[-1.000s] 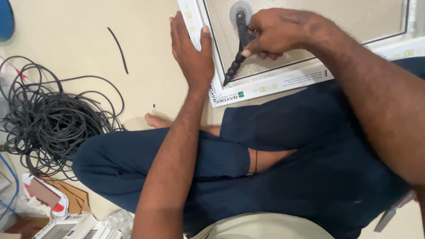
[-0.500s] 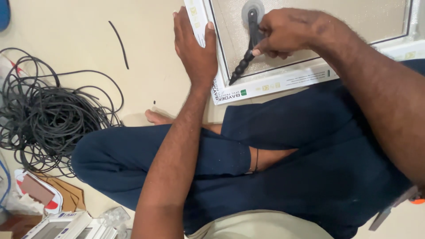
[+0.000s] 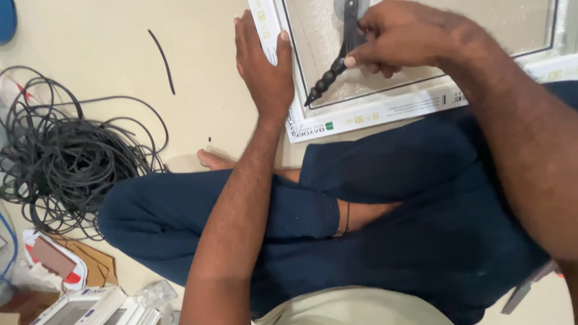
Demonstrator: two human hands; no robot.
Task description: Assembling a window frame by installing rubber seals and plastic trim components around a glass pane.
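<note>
White window frame [image 3: 373,114] lies flat on the floor [image 3: 108,36] ahead of the crossed legs, mesh inside. Left hand [image 3: 262,72] is spread, palm pressing the frame's left rail. Right hand [image 3: 400,39] pinches the black roller tool [image 3: 334,72], its wheel against the frame's groove.

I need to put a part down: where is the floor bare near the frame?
Bare cream floor lies between the tangled black cord coil and the white-edged mesh frame, holding only a short black cord scrap. Crowded: the frame corner under the left hand and right hand.
</note>
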